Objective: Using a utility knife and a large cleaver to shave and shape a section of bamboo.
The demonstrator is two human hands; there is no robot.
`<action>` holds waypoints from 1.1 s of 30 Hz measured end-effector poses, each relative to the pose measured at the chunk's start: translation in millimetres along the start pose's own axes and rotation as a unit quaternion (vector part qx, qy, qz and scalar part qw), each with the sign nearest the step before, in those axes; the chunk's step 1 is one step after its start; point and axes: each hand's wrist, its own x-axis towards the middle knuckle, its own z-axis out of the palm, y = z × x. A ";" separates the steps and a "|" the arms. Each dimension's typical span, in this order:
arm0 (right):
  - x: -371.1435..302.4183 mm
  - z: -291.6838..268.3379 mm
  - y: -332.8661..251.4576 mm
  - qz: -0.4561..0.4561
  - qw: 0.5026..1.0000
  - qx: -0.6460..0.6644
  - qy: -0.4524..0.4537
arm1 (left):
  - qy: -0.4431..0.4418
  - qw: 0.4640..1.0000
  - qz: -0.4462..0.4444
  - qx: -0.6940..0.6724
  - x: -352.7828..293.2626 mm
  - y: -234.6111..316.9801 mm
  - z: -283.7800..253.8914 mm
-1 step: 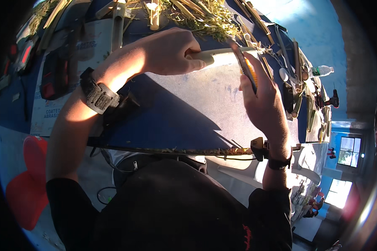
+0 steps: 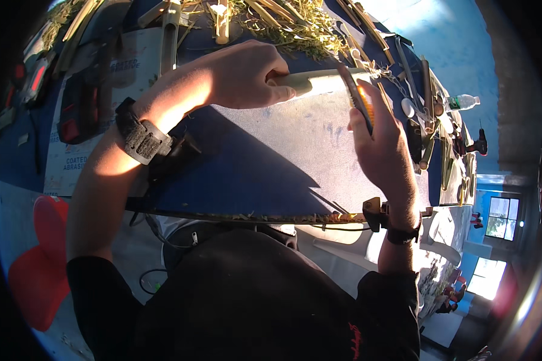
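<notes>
My left hand [image 2: 244,75] is closed around the near end of a pale bamboo strip [image 2: 322,83], which points right above the blue table. Its far end frays into thin shavings. Closed in my right hand [image 2: 384,141] is a knife [image 2: 356,95] with a dark, long body and an orange ribbed grip. The knife crosses the bamboo near its right end; whether its edge touches the surface I cannot make out. Black straps circle both my wrists.
A heap of shavings [image 2: 292,30] lies at the back of the blue table [image 2: 253,174]. Bamboo pieces, a plastic bottle [image 2: 462,102] and a drill [image 2: 479,143] are on the right. Printed sheets [image 2: 72,153] lie left; a red chair [image 2: 39,265] stands below.
My right hand and the knife have shifted slightly to the right along the bamboo strip. My left hand keeps its place.
</notes>
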 end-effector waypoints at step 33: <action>-6.0 -36.5 92.9 0.073 0.992 0.013 0.097 | -0.075 0.995 0.020 -0.059 -7.6 30.0 2.6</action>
